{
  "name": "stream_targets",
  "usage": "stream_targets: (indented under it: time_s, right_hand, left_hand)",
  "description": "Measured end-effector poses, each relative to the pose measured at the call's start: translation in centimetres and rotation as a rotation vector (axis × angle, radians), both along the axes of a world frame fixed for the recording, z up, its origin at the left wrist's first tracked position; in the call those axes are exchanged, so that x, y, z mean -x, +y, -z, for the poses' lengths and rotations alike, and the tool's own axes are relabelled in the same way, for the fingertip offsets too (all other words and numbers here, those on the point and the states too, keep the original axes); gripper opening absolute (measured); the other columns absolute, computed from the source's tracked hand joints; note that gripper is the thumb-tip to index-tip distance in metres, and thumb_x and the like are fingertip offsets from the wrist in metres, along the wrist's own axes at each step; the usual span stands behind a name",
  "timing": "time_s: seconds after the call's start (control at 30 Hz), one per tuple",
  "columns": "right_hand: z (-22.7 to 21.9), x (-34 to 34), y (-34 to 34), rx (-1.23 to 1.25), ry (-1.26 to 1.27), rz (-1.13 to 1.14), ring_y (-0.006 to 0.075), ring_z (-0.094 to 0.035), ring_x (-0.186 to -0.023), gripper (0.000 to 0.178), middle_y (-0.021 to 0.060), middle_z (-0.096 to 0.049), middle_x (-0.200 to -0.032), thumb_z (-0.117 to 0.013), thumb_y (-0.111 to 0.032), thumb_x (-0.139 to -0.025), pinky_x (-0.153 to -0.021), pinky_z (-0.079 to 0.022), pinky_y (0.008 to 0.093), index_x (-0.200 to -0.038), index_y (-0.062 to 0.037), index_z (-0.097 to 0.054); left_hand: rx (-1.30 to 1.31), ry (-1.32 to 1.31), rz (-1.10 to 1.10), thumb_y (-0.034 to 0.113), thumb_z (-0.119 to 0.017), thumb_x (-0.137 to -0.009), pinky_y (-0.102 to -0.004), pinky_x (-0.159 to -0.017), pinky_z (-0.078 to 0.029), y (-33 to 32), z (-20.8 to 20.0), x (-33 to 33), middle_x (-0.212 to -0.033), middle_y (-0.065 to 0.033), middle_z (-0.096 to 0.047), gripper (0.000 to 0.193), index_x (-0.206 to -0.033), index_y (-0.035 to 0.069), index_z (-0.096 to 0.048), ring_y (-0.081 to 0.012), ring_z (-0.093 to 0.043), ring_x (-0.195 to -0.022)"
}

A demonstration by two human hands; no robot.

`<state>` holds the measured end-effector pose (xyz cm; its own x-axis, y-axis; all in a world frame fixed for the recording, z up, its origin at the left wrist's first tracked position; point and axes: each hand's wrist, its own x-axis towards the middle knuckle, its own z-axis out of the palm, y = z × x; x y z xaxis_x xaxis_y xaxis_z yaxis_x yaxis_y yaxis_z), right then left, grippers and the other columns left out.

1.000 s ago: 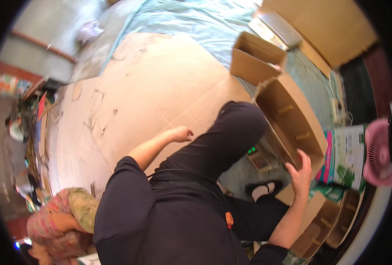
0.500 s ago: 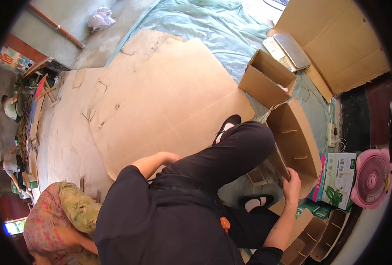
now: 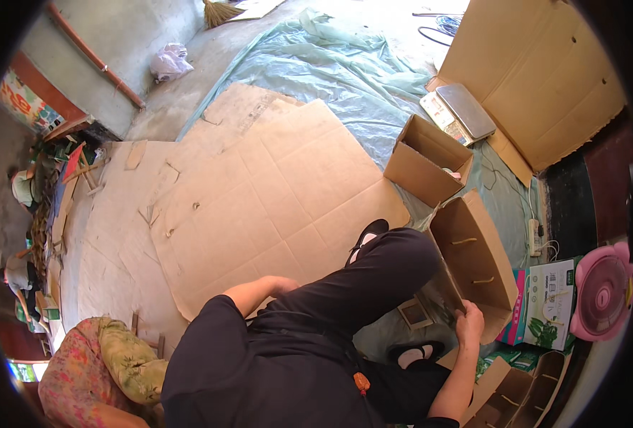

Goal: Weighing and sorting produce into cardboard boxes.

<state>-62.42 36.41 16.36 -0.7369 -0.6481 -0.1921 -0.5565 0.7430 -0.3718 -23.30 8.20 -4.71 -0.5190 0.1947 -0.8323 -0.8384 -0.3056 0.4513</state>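
My right hand (image 3: 468,322) is closed on the near edge of an open brown cardboard box (image 3: 498,260), which stands tilted beside my bent knee. Two yellow cord handles (image 3: 483,280) show against its inner wall. My left hand (image 3: 282,286) lies by my thigh, above the large flat cardboard sheet (image 3: 288,192); its fingers are hidden from view. Just beyond the gripped box sits a second open box (image 3: 425,160) with a small pale thing inside. Low at the right are more open boxes with cord handles (image 3: 505,401).
A scale (image 3: 466,112) stands beyond the boxes, near a tall cardboard panel (image 3: 538,71). At the right are a printed carton (image 3: 547,299), a pink fan (image 3: 603,292) and a power strip (image 3: 534,235). Another person in floral clothes (image 3: 81,371) sits at my left. Green plastic sheeting (image 3: 323,64) covers the far floor.
My view has tilted up a little, so the floor and boxes sit lower in the picture. My right hand keeps its hold on the box edge.
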Motion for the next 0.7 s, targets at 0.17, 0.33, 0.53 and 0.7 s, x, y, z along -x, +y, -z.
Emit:
stream_targets:
  time_s: [0.17, 0.33, 0.53, 0.7]
  right_hand:
    - [0.6, 0.4, 0.8, -0.008, 0.01, 0.041, 0.0354, -0.06, -0.093, 0.03, 0.0171, -0.063, -0.095, -0.061, -0.007, -0.073, -0.079, -0.046, 0.0407, -0.103, -0.0079, -0.065]
    - [0.7, 0.5, 1.0, -0.016, -0.001, 0.049, 0.0365, -0.058, -0.094, 0.031, 0.0168, -0.062, -0.096, -0.062, -0.01, -0.074, -0.081, -0.045, 0.0426, -0.105, -0.0078, -0.064]
    - [1.0, 1.2, 1.6, 0.085, -0.065, 0.067, 0.0316, -0.061, -0.093, 0.033, 0.0161, -0.064, -0.095, -0.063, -0.007, -0.072, -0.082, -0.046, 0.0371, -0.106, -0.0054, -0.063]
    - [-0.1, 1.0, 0.6, 0.225, -0.211, 0.028, 0.027, -0.061, -0.095, 0.037, 0.0136, -0.063, -0.101, -0.065, -0.004, -0.072, -0.084, -0.047, 0.0343, -0.109, -0.0036, -0.061]
  left_hand:
    - [-0.07, -0.043, -0.107, 0.026, -0.063, -0.087, -0.0328, -0.084, -0.047, 0.4, -1.6, 1.7, -0.109, -0.0107, -0.064, 0.036, -0.112, 0.0, -0.062, -0.0184, -0.057, -0.097]
    - [-0.067, 0.002, -0.106, 0.027, -0.06, -0.089, -0.0364, -0.075, -0.051, 0.6, 5.1, 1.4, -0.104, -0.0098, -0.065, 0.036, -0.112, -0.001, -0.061, -0.018, -0.061, -0.087]
    - [0.072, 0.023, -0.023, 0.027, -0.064, -0.085, -0.0363, -0.075, -0.049, 0.3, 7.5, 1.4, -0.095, -0.011, -0.067, 0.034, -0.102, -0.002, -0.065, -0.0197, -0.06, -0.083]
    - [0.007, -0.013, -0.072, 0.025, -0.064, -0.086, -0.0344, -0.075, -0.05, 0.1, 6.9, 0.1, -0.098, -0.0087, -0.066, 0.033, -0.106, -0.001, -0.064, -0.0188, -0.06, -0.084]
